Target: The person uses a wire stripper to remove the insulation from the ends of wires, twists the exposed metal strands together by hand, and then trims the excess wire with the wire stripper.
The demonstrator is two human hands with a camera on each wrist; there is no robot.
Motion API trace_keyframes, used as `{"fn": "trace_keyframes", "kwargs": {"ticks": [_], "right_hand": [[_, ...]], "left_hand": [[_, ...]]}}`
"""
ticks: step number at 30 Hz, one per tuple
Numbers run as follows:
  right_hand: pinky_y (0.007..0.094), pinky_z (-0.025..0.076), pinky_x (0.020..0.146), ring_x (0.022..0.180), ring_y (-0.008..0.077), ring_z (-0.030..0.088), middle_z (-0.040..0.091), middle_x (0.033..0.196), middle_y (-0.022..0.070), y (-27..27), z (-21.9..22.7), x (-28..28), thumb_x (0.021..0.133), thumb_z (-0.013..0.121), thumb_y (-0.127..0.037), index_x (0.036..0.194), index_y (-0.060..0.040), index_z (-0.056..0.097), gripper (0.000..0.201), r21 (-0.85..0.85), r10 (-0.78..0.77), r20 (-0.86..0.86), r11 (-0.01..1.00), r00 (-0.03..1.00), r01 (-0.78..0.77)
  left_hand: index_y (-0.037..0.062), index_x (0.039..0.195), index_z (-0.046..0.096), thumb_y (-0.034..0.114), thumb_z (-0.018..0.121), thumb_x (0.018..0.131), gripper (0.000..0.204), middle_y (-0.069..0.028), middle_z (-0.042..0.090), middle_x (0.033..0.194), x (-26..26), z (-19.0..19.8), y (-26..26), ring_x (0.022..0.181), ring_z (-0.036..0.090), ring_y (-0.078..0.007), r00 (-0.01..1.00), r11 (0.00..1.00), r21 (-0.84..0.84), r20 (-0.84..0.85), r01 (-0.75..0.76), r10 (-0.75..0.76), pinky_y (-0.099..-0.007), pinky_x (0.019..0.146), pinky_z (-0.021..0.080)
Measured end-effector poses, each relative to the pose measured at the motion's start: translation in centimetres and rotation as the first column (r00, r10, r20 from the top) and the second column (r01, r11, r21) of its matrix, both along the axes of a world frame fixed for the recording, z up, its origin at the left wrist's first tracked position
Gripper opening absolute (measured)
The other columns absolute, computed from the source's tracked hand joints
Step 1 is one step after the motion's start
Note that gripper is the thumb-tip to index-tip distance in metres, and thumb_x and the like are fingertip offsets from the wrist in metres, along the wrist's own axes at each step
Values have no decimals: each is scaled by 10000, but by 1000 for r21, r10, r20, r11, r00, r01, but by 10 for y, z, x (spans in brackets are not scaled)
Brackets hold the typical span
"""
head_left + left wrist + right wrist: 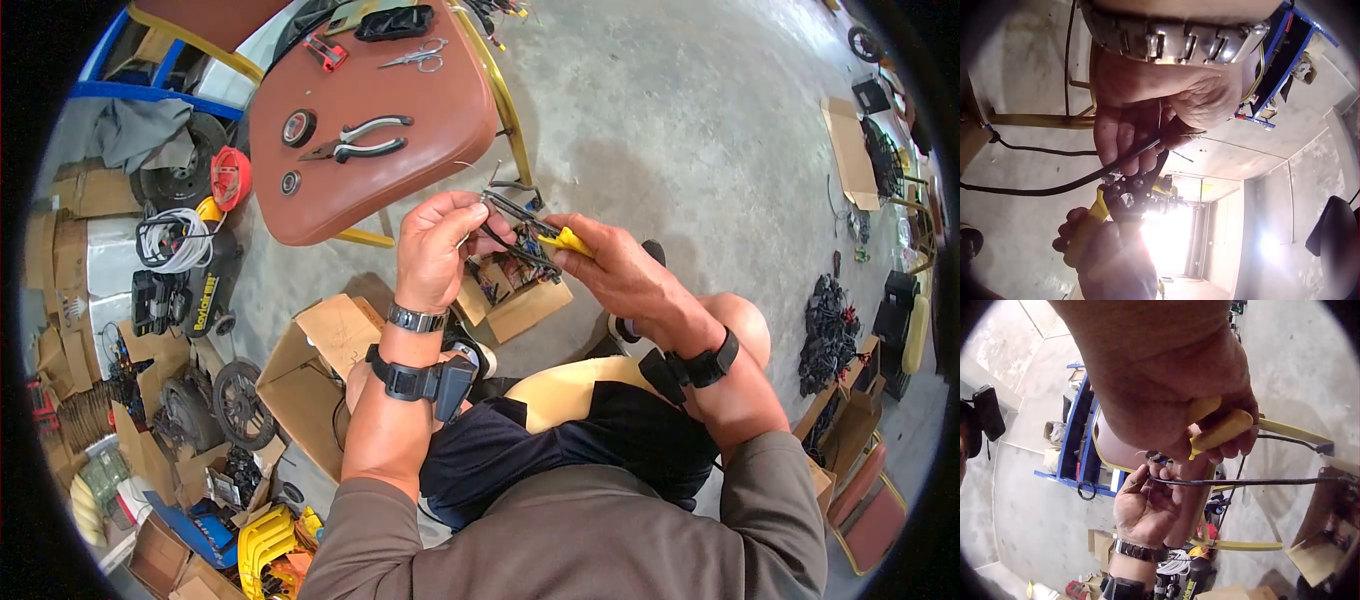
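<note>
My left hand [436,243] pinches the end of a black cable [1054,187] between thumb and fingers, with thin bare wire ends sticking up past the fingertips. In my right hand [625,268] is a tool with yellow handles [1225,434], the fingers curled round them. Its dark head [1125,197] lies close by the left fingertips in the left wrist view; whether it touches the wire I cannot tell. From the left hand the cable runs down toward an open carton [530,308] on the floor.
A brown padded chair [400,90] at the upper left bears pliers [365,140], scissors [415,57], a black tape roll [299,128] and a red tool [325,52]. Another carton [310,385] stands beside the left forearm. Wheels and boxes crowd the left side.
</note>
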State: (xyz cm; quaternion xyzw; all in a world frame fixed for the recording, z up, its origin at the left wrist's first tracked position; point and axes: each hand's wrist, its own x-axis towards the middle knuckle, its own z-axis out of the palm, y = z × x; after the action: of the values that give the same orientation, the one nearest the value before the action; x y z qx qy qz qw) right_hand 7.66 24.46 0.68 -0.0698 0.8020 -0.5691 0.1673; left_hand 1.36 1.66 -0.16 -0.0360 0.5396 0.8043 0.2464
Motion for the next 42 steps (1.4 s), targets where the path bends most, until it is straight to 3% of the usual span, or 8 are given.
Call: {"fn": "trace_keyframes", "kwargs": {"ticks": [8, 18, 21, 23, 30, 36, 39, 42], "right_hand": [[423, 494, 830, 948, 373, 648, 659, 1006, 239, 1, 3, 0, 951, 586, -133, 1270, -11, 541, 344, 136, 5, -119, 991, 993, 12], [350, 484, 781, 847, 164, 603, 669, 883, 92, 9, 2, -5, 943, 644, -178, 1191, -19, 611, 296, 5, 59, 224, 998, 973, -62], [322, 480, 771, 844, 133, 603, 669, 891, 54, 14, 14, -7, 958, 637, -192, 1146, -18, 634, 256, -49, 75, 311, 997, 947, -63], [278, 472, 763, 850, 93, 600, 666, 910, 19, 17, 19, -9, 994, 606, -210, 1110, -24, 645, 223, -49, 97, 368, 995, 925, -85], [284, 506, 816, 873, 110, 626, 679, 970, 40, 26, 15, -8, 1004, 586, -223, 1137, 8, 637, 271, -93, 145, 434, 989, 889, -116], [310, 527, 789, 849, 131, 656, 700, 952, 48, 31, 17, -8, 973, 613, -227, 1156, -19, 649, 279, -146, 144, 486, 986, 862, -83], [306, 529, 788, 842, 130, 658, 698, 947, 46, 32, 16, -8, 974, 617, -234, 1156, -21, 647, 281, -157, 157, 501, 984, 851, -90], [302, 528, 785, 836, 130, 656, 695, 935, 44, 34, 15, -9, 977, 616, -237, 1154, -19, 640, 281, -149, 184, 478, 981, 859, -127]], "left_hand": [[-9, 1011, 621, 96, 585, 943, 129, -148, 690, 856, 0, 3, -2, 779, 706, -281, 999, 999, 25, -16, 42, -42, -349, 693, 592], [-18, 984, 642, 51, 595, 940, 95, -113, 706, 875, 4, -1, 0, 819, 698, -213, 980, 983, -186, -198, -9, -29, -345, 768, 581], [-46, 970, 662, 46, 613, 926, 113, -74, 713, 845, 6, -5, 3, 764, 655, -112, 959, 967, -254, -281, -39, -35, -270, 714, 536], [-49, 1006, 653, 37, 618, 926, 123, -98, 713, 882, 6, -4, 0, 811, 672, -149, 951, 930, -369, -288, 1, -116, -301, 762, 550], [-49, 1028, 664, 51, 636, 923, 148, -79, 722, 885, 8, 4, -6, 839, 670, -122, 908, 782, -622, -305, 37, -286, -272, 773, 535], [-33, 991, 688, 44, 629, 914, 124, -51, 725, 877, 9, 10, -8, 800, 641, -91, 846, 740, -673, -387, 13, -367, -246, 743, 507], [-30, 941, 685, 57, 652, 867, 120, -98, 676, 763, 10, 10, -5, 675, 601, -112, 809, 761, -647, -470, -44, -353, -278, 618, 497], [-30, 942, 684, 52, 653, 861, 119, -119, 685, 807, 10, 11, -8, 680, 622, -143, 798, 761, -648, -466, -16, -381, -296, 628, 505]]}}
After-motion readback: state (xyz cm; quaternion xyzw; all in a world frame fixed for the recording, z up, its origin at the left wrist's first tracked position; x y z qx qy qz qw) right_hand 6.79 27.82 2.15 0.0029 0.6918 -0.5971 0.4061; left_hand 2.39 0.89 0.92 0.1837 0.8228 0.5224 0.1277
